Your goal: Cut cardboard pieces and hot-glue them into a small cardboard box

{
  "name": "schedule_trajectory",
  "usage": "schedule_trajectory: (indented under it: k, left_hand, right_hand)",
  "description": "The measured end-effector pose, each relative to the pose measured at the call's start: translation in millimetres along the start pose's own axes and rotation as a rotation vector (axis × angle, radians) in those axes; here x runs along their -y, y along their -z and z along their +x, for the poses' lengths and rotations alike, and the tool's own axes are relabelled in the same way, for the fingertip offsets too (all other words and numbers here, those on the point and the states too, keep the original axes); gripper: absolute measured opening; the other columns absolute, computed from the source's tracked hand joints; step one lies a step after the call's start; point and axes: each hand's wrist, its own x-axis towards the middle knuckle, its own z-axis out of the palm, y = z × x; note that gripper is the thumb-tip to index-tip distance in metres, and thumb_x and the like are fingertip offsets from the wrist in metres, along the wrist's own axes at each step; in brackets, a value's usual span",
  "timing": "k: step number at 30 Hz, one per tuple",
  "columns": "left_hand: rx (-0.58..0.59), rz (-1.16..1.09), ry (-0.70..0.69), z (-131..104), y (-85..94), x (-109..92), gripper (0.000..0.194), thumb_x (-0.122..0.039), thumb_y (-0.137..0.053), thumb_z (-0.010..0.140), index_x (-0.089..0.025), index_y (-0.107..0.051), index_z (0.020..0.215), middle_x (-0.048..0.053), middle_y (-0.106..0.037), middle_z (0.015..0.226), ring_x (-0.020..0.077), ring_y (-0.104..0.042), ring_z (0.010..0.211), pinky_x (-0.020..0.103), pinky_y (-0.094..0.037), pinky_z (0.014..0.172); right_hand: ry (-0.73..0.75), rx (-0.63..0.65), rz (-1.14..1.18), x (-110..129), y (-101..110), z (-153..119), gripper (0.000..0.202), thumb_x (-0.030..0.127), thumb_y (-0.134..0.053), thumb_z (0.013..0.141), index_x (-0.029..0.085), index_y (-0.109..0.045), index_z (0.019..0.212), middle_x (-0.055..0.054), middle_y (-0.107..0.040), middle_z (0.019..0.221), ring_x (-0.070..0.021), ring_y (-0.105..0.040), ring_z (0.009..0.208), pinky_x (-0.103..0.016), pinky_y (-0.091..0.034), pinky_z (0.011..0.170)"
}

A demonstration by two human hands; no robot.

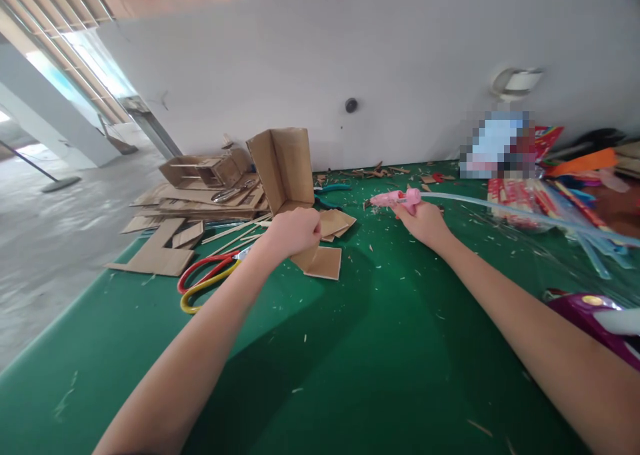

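My right hand [425, 225] is closed round the handle of a pink hot glue gun [395, 199], its nozzle pointing left. A long translucent glue stick [480, 202] runs out of its back. My left hand [295, 232] is closed at a small bent cardboard piece [325, 263] and seems to grip its edge; the fingertips are hidden. Just behind that hand, a folded cardboard panel [293, 165] stands upright. Flat cardboard squares [336, 223] lie to its right. Scissors with red and yellow handles [207, 275] rest beside my left forearm.
Stacked cardboard [200, 205] and a small cardboard structure [210, 170] are at the back left. Teal-handled pliers [333, 188] lie near the wall. Bagged glue sticks [520, 205] and a purple tool [590, 315] are at right. Scraps dot the green table [350, 375].
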Motion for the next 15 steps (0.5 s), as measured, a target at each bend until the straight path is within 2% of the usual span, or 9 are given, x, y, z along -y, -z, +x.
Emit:
schedule_trajectory:
  k: [5,8,11,15]
  left_hand:
    - [0.066,0.02,0.022,4.4,1.3,3.8,0.021,-0.025,-0.048,0.077,-0.02,-0.066,0.085,0.009,-0.07,0.092,0.0245,-0.065,0.078,0.032,-0.047,0.065]
    - [0.098,0.043,0.029,6.2,2.7,4.2,0.023,-0.023,-0.046,0.077,-0.018,-0.067,0.084,0.012,-0.07,0.091,0.0248,-0.065,0.075,0.033,-0.047,0.064]
    - [0.104,0.039,0.033,7.9,1.4,4.6,0.024,-0.023,-0.046,0.076,-0.017,-0.067,0.084,0.013,-0.07,0.089,0.0256,-0.065,0.076,0.032,-0.047,0.063]
    - [0.086,0.028,0.043,9.9,-2.3,5.2,0.023,-0.024,-0.046,0.076,-0.017,-0.067,0.085,0.013,-0.069,0.084,0.026,-0.065,0.075,0.031,-0.045,0.06]
  right_hand:
    - [-0.021,0.016,0.011,-1.4,-1.4,2.8,0.049,0.06,-0.046,0.083,0.023,-0.04,0.051,-0.001,-0.046,0.048,-0.0169,-0.047,0.05,-0.029,-0.034,0.054]
    - [-0.036,0.024,0.034,-1.9,-1.6,3.6,0.044,0.057,-0.047,0.082,0.022,-0.047,0.056,-0.002,-0.052,0.053,-0.0186,-0.051,0.055,-0.029,-0.036,0.057]
    - [-0.06,0.038,0.042,-2.1,-1.5,3.8,0.043,0.057,-0.047,0.082,0.021,-0.053,0.059,-0.004,-0.055,0.055,-0.0206,-0.054,0.058,-0.031,-0.038,0.059]
    - [-0.059,0.045,0.035,-1.6,-1.1,3.5,0.045,0.058,-0.046,0.083,0.021,-0.053,0.057,-0.004,-0.054,0.054,-0.0206,-0.054,0.057,-0.031,-0.038,0.059]
